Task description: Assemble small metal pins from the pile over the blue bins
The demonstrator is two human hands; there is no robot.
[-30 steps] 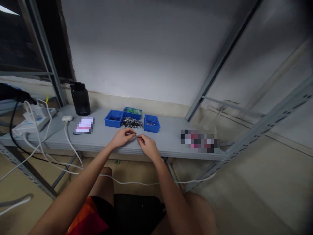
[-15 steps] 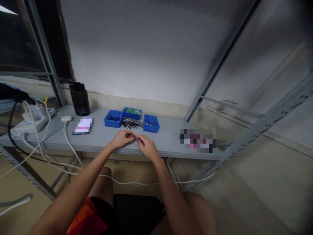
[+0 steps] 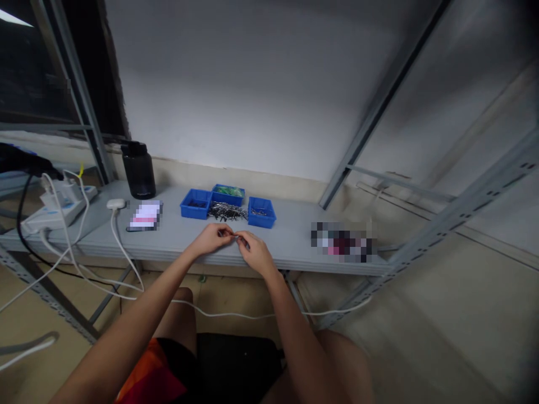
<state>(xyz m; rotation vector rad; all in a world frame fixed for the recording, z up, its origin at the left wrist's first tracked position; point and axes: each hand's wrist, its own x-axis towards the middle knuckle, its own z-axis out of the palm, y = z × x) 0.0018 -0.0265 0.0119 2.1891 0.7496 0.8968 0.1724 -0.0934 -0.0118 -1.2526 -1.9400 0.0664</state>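
Note:
My left hand and my right hand meet fingertip to fingertip above the front part of the grey shelf. Both are closed in a pinch around something small and thin, too tiny to name. Just behind them lies a pile of thin metal pieces with dark ends. Around the pile stand a left blue tray with dark bits in it, a back blue tray holding something green, and a right blue tray with a few thin metallic pieces.
A dark bottle, a phone and a white charger are at the left, beside a white power strip with trailing cables. A blurred-out object sits at the right. Metal uprights frame the shelf.
My right fingertips have shifted very slightly against the left ones. Both hands stay pinched together in the same place; the trays and the pile look unchanged.

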